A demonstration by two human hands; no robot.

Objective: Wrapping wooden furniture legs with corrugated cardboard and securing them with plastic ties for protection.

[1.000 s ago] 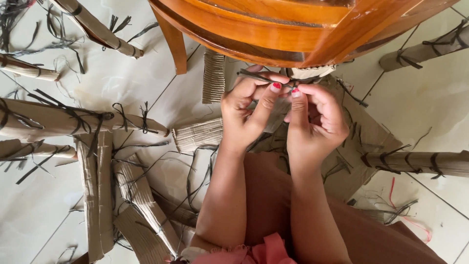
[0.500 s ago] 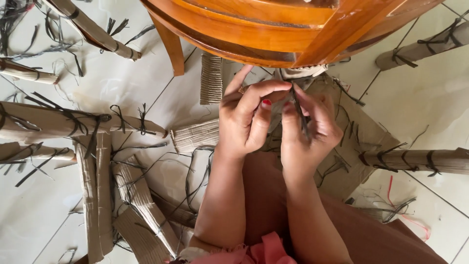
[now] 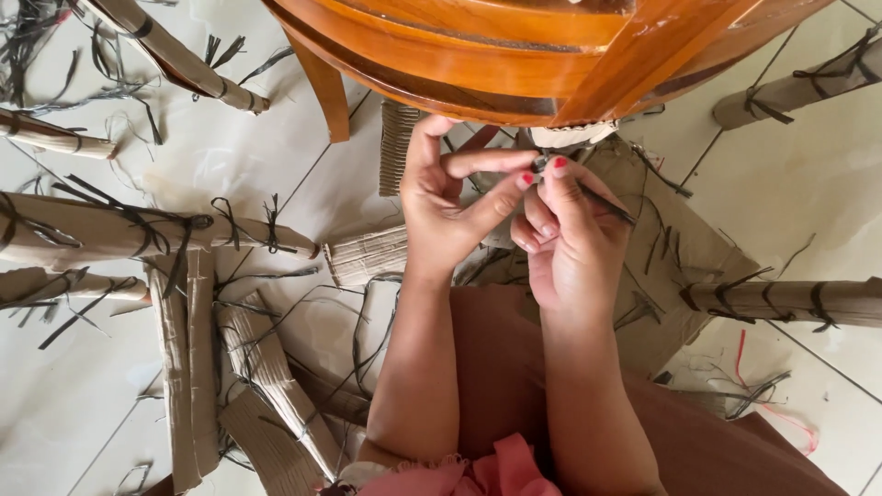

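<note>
Here, dark strip (image 3: 602,197) between both hands.

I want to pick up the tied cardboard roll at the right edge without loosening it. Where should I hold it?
Probably the bare stretch of the cardboard roll between its dark ties, gripped from above: it lies flat on the floor, long sides exposed.

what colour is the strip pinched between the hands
Dark grey to black strip, seen best in the head view.

single head-worn view, looking steeply down, close above both hands, tiled floor (image 3: 808,184) beneath
</note>
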